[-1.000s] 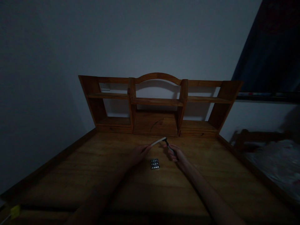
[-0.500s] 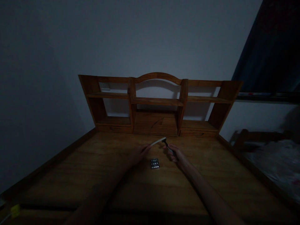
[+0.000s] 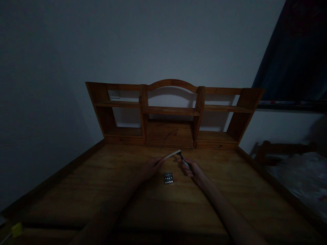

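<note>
Two slender things meet or nearly meet above the grainy wooden desk [image 3: 107, 183]: a pale, flat strip [image 3: 171, 155], pinched in the left hand [image 3: 151, 168], and a dark-headed, razor-like tool [image 3: 185, 163], its handle wrapped by the right hand [image 3: 191, 167]. Dimness obscures whether they touch. Nearer lies a dark block with shiny rows [image 3: 168, 180]. Desktop spreads left and right to raised edges; a shelf unit [image 3: 170, 110] bounds the far side.
</note>
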`<state>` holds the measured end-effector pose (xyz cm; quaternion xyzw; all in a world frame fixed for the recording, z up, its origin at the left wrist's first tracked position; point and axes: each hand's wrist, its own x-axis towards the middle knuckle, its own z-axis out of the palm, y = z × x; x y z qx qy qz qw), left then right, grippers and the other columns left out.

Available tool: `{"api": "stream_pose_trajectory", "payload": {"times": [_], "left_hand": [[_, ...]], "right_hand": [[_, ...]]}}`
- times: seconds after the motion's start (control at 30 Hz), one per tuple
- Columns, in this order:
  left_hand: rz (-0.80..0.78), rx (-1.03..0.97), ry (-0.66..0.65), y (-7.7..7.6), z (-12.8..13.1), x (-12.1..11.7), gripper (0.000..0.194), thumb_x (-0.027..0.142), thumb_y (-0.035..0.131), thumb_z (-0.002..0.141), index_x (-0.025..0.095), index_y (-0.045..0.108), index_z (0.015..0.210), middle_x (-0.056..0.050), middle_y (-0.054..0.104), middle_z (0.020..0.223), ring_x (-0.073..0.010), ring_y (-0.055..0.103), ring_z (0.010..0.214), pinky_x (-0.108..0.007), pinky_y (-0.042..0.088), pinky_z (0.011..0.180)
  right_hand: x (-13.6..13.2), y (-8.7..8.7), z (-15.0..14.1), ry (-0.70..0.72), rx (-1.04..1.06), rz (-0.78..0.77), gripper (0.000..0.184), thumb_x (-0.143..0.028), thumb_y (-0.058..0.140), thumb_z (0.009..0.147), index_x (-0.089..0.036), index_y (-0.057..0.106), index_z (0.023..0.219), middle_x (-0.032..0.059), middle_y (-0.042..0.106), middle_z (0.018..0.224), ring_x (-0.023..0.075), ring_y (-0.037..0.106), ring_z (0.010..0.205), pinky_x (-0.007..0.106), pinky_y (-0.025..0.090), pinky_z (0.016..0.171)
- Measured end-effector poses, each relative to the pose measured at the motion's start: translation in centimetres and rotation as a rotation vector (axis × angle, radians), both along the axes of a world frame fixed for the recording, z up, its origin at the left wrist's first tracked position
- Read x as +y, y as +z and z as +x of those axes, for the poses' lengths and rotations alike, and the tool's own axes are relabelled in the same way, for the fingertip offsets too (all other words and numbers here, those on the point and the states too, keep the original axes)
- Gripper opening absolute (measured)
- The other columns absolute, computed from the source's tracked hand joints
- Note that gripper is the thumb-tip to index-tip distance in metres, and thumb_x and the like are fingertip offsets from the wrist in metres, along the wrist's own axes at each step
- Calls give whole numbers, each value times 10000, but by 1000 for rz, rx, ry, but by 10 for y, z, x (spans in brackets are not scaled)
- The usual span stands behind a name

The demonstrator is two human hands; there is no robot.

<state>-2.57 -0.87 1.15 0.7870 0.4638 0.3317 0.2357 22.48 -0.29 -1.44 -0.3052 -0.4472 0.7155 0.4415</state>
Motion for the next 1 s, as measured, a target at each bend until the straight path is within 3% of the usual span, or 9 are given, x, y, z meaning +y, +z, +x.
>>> {"api": "stream_pose_trajectory", "payload": {"times": [0.2, 0.43, 1.0], "left_hand": [[-19, -10, -4, -1, 0, 1, 520, 561, 309, 912, 213, 661, 1070, -23, 699, 1001, -199, 619, 865, -297, 459, 805], [-18, 6, -4, 2, 1, -1, 524, 558, 301, 911, 204, 675, 1007, -16, 708, 908, -191, 619, 802, -275, 463, 734], [-7, 20, -17, -1, 0, 0, 515, 550, 304, 917, 213, 663, 1069, -26, 707, 939, -193, 622, 810, -285, 465, 771]], "right_hand": [[5, -6, 1, 19, 38, 9, 313, -408, 538, 849, -144, 611, 999, -88, 287, 533, 39, 148, 372, 166, 106, 309], [3, -5, 1, -5, -12, -6, 306, -402, 559, 839, -142, 610, 991, -88, 291, 540, 38, 157, 374, 166, 80, 308], [3, -5, 1, -9, -62, -4, 322, -417, 549, 839, -136, 610, 985, -90, 296, 533, 38, 155, 366, 178, 76, 312]]}}
